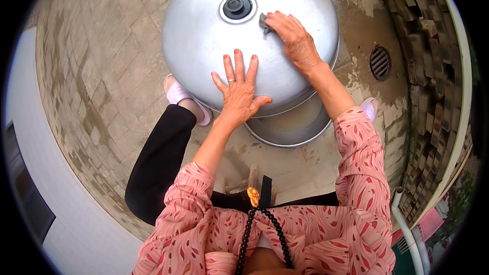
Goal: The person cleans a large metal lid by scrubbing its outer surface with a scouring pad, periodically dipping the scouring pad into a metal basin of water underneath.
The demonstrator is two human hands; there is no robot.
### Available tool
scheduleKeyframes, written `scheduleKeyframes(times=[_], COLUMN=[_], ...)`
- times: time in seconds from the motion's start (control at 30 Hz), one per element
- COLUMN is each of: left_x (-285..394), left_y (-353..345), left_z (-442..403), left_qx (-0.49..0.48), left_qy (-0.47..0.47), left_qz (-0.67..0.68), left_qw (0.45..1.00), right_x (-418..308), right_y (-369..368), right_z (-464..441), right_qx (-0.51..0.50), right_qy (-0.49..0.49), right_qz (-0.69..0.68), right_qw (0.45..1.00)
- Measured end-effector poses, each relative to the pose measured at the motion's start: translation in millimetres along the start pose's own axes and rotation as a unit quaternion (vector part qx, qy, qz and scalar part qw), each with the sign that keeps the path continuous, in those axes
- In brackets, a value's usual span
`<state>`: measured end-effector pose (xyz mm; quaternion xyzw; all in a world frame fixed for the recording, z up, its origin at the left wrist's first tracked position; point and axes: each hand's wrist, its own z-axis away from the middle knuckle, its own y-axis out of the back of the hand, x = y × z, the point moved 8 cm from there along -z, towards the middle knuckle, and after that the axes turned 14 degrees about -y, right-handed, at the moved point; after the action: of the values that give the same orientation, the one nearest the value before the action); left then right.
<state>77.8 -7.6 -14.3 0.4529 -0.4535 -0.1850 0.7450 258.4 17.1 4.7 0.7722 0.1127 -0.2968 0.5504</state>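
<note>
A large silver domed pot lid [204, 35] with a round black knob [237, 6] lies tilted over a metal basin [295, 127]. My left hand [239, 89] rests flat on the lid's near side, fingers spread, a ring on one finger. To the right of the knob, my right hand [295, 40] presses a grey scouring pad [265, 24] against the lid's surface. The fingers curl over the pad, so only its left part shows. Part of the basin's inside is visible below the lid's near edge.
Stone paving [112, 30] surrounds the basin. A round drain grate [380, 63] is set in wet ground at the right, beside stacked bricks [428, 71]. A white pipe [407, 229] stands at lower right. A pale wall [76, 214] runs along the left.
</note>
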Motion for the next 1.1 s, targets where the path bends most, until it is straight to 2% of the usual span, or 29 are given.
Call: scheduleKeyframes(times=[0.03,0.1,0.13,0.23,0.33,0.5,0.63,0.77,0.8,0.9,0.97,1.0,1.03,1.1], left_x=[0.8,0.5,-0.9,1.8,-0.3,1.2,1.6,-0.2,-0.6,-0.7,-1.5,-2.2,-1.8,0.5], left_y=[-0.8,-0.8,1.9,-1.0,0.4,1.0,1.9,1.9,2.3,1.5,1.0,-0.6,-2.5,-3.1], left_z=[-0.8,-1.0,-2.8,-0.5,0.7,0.2,-0.1,0.1,0.5,0.8,0.6,0.6,1.0,-1.3], left_qx=[-0.004,-0.012,-0.009,-0.002,0.027,0.036,0.044,0.044,0.048,0.052,0.048,0.045,0.041,0.031], left_qy=[0.005,0.014,0.013,0.013,0.001,0.000,0.008,0.010,0.008,0.005,0.006,0.007,0.006,0.002], left_qz=[-0.001,-0.004,-0.006,0.002,0.014,0.008,0.013,0.014,0.016,0.025,0.028,0.020,0.012,0.003], left_qw=[1.000,1.000,1.000,1.000,1.000,0.999,0.999,0.999,0.999,0.998,0.998,0.999,0.999,1.000], right_x=[25.5,51.7,35.4,-38.8,-39.0,56.9,45.8,16.3,3.5,-16.0,-40.1,-51.8,-68.6,-79.2], right_y=[3.8,4.3,-5.7,-21.4,-2.0,46.6,36.4,8.0,9.5,-20.0,-25.8,-31.8,-37.4,-41.3], right_z=[-27.1,-56.4,-47.9,7.8,33.9,21.5,23.3,-11.5,-29.8,-61.9,-45.6,-30.2,-10.2,4.5], right_qx=[0.043,0.061,0.128,0.025,-0.028,0.103,0.141,0.088,0.127,0.172,0.184,0.126,0.077,0.043], right_qy=[-0.034,-0.146,-0.102,-0.024,-0.010,-0.155,-0.197,-0.145,-0.117,-0.085,-0.078,-0.107,-0.063,-0.035], right_qz=[0.035,0.044,0.069,-0.023,-0.035,0.049,0.061,-0.068,-0.099,-0.026,-0.038,-0.033,-0.053,-0.082], right_qw=[0.998,0.986,0.984,0.999,0.999,0.981,0.968,0.983,0.980,0.981,0.979,0.986,0.994,0.995])
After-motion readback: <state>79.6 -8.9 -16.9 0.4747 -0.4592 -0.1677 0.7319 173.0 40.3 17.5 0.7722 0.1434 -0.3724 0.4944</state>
